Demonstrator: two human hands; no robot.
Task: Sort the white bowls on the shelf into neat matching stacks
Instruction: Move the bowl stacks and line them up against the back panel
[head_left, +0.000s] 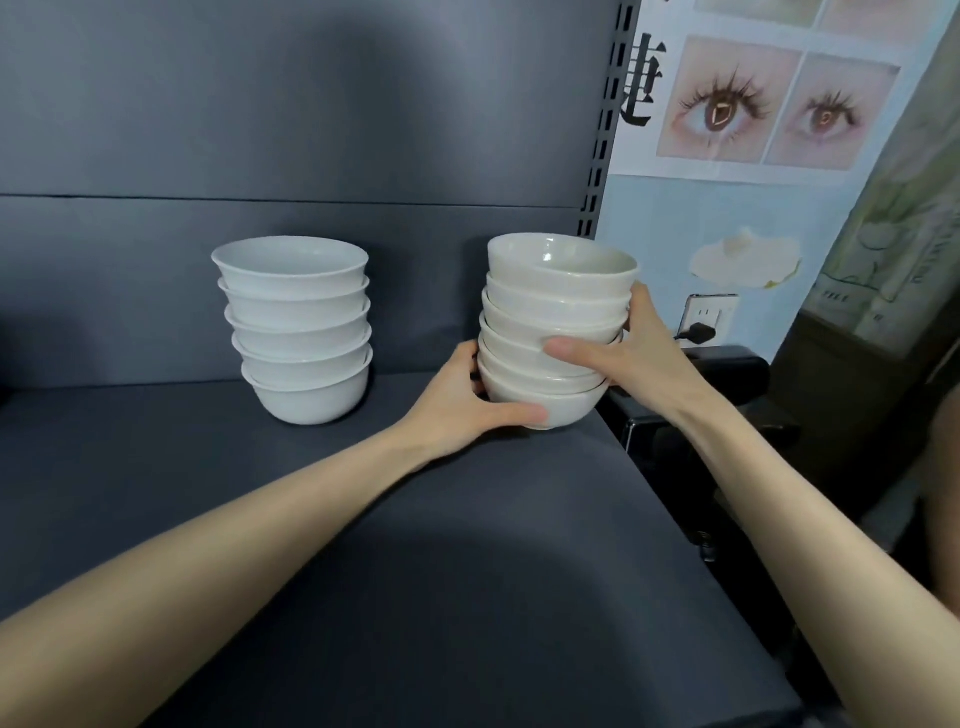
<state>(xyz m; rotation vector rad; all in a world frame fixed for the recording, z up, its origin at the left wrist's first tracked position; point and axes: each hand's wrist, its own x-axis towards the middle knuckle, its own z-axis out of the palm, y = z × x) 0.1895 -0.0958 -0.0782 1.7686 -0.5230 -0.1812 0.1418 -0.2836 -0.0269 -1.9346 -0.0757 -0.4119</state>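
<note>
Two stacks of bowls stand on a dark grey shelf (363, 519). The left stack (298, 332) has several bright white bowls and leans slightly, untouched. The right stack (556, 306) has several cream-white bowls near the shelf's right edge. My left hand (462, 400) grips the bottom bowl of the right stack from its left side, thumb across the front. My right hand (628, 353) grips the same stack from the right, thumb on the lower middle bowls, fingers behind the upper ones.
The shelf's dark back panel (311, 156) rises behind both stacks. A slotted upright post (605, 130) marks the right end. Beyond it are a wall poster (753, 104), a power outlet with a plug (706, 317) and a black object (727, 374) beside the shelf.
</note>
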